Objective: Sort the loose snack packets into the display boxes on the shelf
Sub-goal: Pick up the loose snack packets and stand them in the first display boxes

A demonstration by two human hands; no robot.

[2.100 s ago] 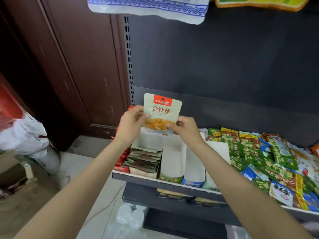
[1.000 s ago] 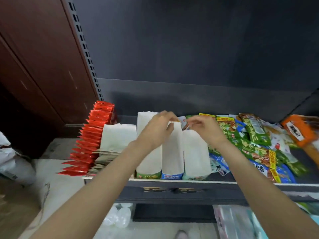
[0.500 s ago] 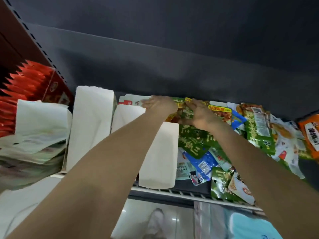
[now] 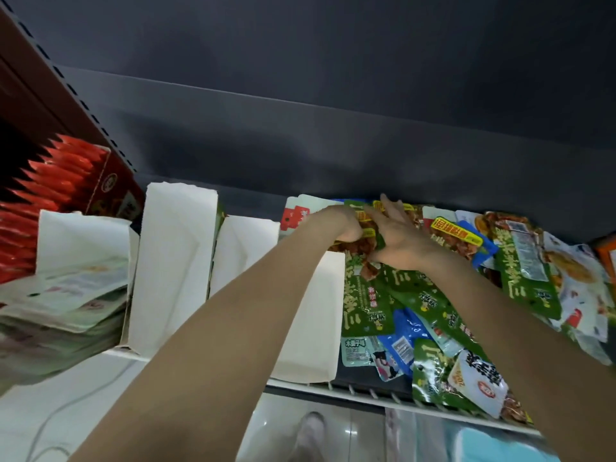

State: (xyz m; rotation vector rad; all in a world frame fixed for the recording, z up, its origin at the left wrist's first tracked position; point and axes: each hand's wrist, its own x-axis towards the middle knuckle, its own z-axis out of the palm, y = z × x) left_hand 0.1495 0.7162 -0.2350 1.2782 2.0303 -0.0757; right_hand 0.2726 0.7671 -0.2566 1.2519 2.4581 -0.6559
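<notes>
Several white display boxes (image 4: 176,261) stand in a row on the shelf (image 4: 366,393); the rightmost one (image 4: 313,328) lies under my left forearm. Right of them spreads a loose pile of snack packets, mostly green ones (image 4: 366,301), with blue (image 4: 403,341) and white ones among them. My left hand (image 4: 343,225) reaches to the back of the pile, its fingers curled round the tops of green packets. My right hand (image 4: 400,238) lies beside it on the same green packets, fingers straight and pointing to the back wall. A white-and-red packet (image 4: 296,211) stands behind the boxes.
At the far left a red box holds upright red packets (image 4: 66,181). Next to it an open box holds a stack of pale packets (image 4: 73,295). An orange packet (image 4: 606,251) shows at the right edge. A dark back panel closes the shelf behind.
Two seconds ago both hands held a white packet above the boxes; that packet has left my hands. The view moved closer and both hands reached right onto the green packets at the back.
</notes>
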